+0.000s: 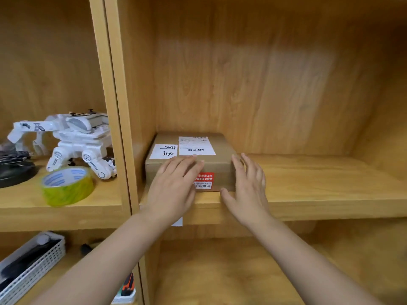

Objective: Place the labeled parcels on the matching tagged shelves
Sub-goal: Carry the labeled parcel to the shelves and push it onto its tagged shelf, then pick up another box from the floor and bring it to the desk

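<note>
A brown cardboard parcel (217, 166) lies flat on the middle wooden shelf (319, 190), pushed into its left corner. Its top carries a white handwritten label (165, 151) and a white shipping label (196, 145); a red sticker (206, 180) is on its near face. My left hand (174, 188) lies with straight fingers on the parcel's front top edge. My right hand (248, 186) has its fingers straight against the parcel's right front corner, thumb by the lower edge. A white tag (178, 221) peeks out on the shelf's front edge, mostly hidden by my left wrist.
Left compartment holds a white toy robot (72, 139), a roll of yellow-green tape (67, 186) and a dark object (13, 170). Below left sits a white mesh basket (28, 267). The shelf right of the parcel and the lower shelf (242, 271) are bare wood.
</note>
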Motion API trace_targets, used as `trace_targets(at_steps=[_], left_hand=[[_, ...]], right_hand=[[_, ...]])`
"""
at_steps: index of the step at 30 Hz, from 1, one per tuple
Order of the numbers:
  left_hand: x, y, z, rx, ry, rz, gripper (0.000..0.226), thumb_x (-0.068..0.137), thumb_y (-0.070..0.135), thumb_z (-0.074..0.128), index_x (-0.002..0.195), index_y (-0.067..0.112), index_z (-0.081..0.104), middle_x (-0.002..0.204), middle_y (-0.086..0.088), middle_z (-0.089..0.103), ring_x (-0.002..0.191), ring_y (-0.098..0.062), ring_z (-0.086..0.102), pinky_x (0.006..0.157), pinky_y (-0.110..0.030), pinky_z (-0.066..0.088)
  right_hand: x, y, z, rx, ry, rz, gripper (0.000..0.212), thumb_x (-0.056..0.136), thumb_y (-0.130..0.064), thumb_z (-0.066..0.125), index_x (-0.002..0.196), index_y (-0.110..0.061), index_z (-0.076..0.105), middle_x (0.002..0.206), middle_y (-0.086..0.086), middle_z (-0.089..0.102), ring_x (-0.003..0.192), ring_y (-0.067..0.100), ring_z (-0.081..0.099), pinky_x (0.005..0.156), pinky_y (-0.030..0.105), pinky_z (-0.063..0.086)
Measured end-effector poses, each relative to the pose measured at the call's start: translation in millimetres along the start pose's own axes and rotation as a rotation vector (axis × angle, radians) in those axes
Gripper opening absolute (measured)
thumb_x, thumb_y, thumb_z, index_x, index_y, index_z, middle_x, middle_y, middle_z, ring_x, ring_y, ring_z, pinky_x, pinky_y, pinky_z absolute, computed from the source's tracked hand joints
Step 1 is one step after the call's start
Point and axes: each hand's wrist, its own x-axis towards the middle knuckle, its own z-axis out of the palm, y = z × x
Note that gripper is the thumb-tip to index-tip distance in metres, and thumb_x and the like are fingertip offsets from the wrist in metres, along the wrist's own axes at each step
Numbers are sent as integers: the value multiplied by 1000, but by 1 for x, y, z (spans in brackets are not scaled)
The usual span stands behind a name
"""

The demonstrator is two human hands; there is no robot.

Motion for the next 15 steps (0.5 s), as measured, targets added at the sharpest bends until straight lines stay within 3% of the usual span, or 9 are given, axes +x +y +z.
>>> trace_targets(at_steps=[7, 10, 15], left_hand=[[0, 17, 15, -208, -28, 157, 45, 76, 24, 47, 120, 18, 57, 118, -2, 63, 106, -26, 58, 91, -34, 35], [-5, 38, 28, -319, -58, 227, 45, 74, 21, 59, 119, 17, 58, 119, -4, 63, 107, -27, 58, 94, -38, 38], [-19, 100, 34, -527, -161, 352, 48, 73, 17, 67, 121, 15, 58, 122, -7, 62, 112, -29, 57, 95, -41, 42]], right_hand=[[-58, -8, -31, -167, -39, 213, 77, 79, -30, 59, 145, -14, 20, 151, 12, 22, 135, 28, 18, 114, 43, 14], [-90, -10, -48, -256, -78, 314, 77, 83, -32, 56, 146, -17, 14, 152, 8, 18, 137, 26, 16, 115, 45, 14], [-158, -5, -87, -398, -82, 479, 77, 81, -31, 57, 145, -14, 19, 148, 13, 26, 134, 31, 27, 113, 46, 20]])
